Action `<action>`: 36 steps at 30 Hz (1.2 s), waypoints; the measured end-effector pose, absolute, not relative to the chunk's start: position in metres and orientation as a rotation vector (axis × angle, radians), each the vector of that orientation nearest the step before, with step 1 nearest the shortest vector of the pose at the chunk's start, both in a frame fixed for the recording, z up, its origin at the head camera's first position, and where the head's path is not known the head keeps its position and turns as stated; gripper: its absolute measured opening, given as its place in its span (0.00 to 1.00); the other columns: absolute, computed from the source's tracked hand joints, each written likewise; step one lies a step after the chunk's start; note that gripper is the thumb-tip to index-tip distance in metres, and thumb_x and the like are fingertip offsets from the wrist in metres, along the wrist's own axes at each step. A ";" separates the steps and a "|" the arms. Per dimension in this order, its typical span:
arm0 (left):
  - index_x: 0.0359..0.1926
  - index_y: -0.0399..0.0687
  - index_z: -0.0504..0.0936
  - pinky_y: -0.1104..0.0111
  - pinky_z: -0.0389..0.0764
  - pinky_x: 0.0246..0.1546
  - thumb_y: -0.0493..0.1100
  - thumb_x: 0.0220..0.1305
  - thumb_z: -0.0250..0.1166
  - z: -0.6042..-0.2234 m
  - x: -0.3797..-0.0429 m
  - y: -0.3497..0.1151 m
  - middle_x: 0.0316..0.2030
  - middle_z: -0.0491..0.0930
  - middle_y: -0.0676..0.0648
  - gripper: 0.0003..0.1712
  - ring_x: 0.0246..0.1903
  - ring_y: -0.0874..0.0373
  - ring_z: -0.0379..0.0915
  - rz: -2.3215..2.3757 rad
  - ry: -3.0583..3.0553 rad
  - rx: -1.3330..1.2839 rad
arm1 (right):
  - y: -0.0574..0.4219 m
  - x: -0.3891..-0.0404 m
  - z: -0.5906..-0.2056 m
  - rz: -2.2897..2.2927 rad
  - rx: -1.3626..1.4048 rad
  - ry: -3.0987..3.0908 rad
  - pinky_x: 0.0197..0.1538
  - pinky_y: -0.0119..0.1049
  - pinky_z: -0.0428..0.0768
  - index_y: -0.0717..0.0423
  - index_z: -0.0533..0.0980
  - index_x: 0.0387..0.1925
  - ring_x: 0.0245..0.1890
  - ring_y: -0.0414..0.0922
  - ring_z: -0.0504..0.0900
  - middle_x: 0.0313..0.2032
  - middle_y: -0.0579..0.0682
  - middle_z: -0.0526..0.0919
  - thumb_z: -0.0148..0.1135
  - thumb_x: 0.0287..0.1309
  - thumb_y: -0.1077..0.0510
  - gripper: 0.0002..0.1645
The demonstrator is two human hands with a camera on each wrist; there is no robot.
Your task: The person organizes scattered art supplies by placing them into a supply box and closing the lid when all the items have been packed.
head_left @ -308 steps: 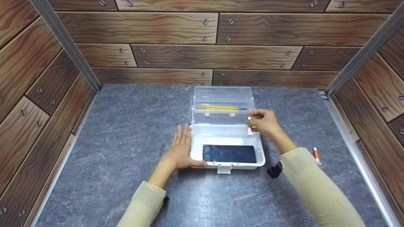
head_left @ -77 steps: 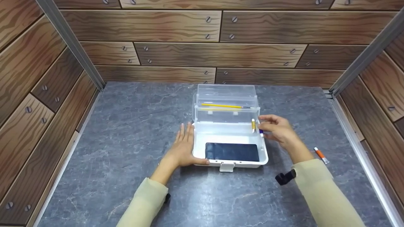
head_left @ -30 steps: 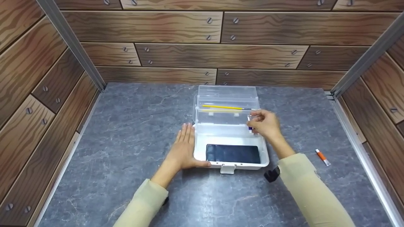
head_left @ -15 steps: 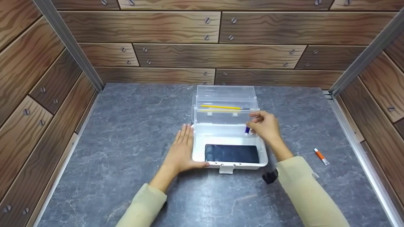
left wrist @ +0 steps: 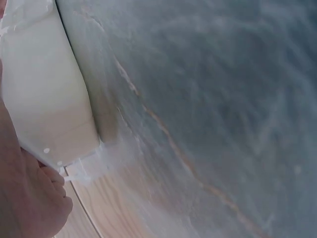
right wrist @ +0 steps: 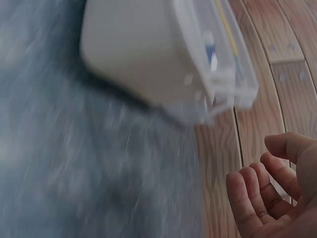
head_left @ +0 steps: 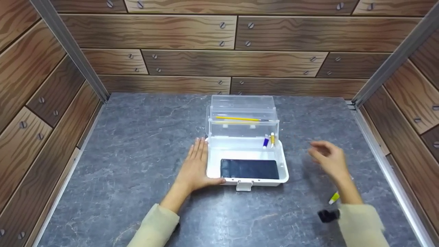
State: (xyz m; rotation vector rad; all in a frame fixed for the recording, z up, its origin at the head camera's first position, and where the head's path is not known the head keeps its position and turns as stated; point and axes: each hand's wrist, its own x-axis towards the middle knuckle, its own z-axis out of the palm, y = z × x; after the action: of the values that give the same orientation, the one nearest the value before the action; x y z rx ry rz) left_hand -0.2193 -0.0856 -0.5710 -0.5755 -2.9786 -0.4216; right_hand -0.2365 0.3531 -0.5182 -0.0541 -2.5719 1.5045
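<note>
My left hand (head_left: pixel 193 171) rests along the left side of a white plastic box (head_left: pixel 282 164), its straight fingers against the wall and the thumb on the front rim. The clear lid (head_left: pixel 241 101) stands open at the back. A dark smartphone (head_left: pixel 249 168) lies inside. Near the hinge at the back right, a purple paint tube (head_left: pixel 265 141) and a gold paint tube (head_left: pixel 272 139) sit side by side. My right hand (head_left: pixel 331 159) is in the air right of the box, fingers loosely bent, holding nothing. The right wrist view shows the same empty hand (right wrist: pixel 277 188).
A yellow paintbrush (head_left: pixel 238 118) lies across the lid. On the grey marbled table (head_left: pixel 144 137), a yellow-green tube (head_left: pixel 334 198) lies beside the right wrist, partly hidden by it. Wood-patterned walls (head_left: pixel 188 61) enclose the back and sides. A latch (head_left: pixel 244 186) hangs at the box front.
My right hand has let go of the purple tube beside the gold one and moved right and nearer. The orange tube is now hidden by the right arm; the yellow-green one shows. The left hand stays.
</note>
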 end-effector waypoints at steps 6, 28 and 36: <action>0.78 0.33 0.38 0.57 0.38 0.78 0.93 0.37 0.50 -0.571 -0.219 -0.087 0.79 0.31 0.38 0.86 0.78 0.45 0.27 -0.486 -2.986 -0.568 | 0.408 -0.209 -0.528 0.982 -0.130 -2.770 0.45 0.28 0.80 0.62 0.80 0.55 0.43 0.45 0.85 0.48 0.64 0.84 0.67 0.63 0.52 0.23; 0.78 0.34 0.40 0.55 0.37 0.78 0.92 0.41 0.48 -0.561 -0.220 -0.081 0.79 0.33 0.37 0.82 0.78 0.43 0.26 -0.425 -3.044 -0.536 | 0.463 -0.190 -0.550 0.791 -0.245 -3.026 0.41 0.56 0.79 0.68 0.72 0.62 0.50 0.68 0.80 0.53 0.72 0.80 0.66 0.62 0.45 0.37; 0.77 0.32 0.40 0.51 0.39 0.78 0.91 0.45 0.46 -0.563 -0.218 -0.074 0.78 0.37 0.33 0.80 0.78 0.41 0.26 -0.445 -3.029 -0.460 | 0.468 -0.191 -0.555 0.799 -0.224 -3.068 0.45 0.60 0.75 0.70 0.73 0.60 0.48 0.67 0.81 0.49 0.70 0.83 0.68 0.61 0.45 0.37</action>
State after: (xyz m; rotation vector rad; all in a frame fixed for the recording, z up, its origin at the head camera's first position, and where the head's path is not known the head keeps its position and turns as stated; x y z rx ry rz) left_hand -0.2183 -0.0745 -0.5631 -0.4596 -3.0286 -0.4448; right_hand -0.1911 0.4685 -0.5547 -0.2239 -3.0678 0.7990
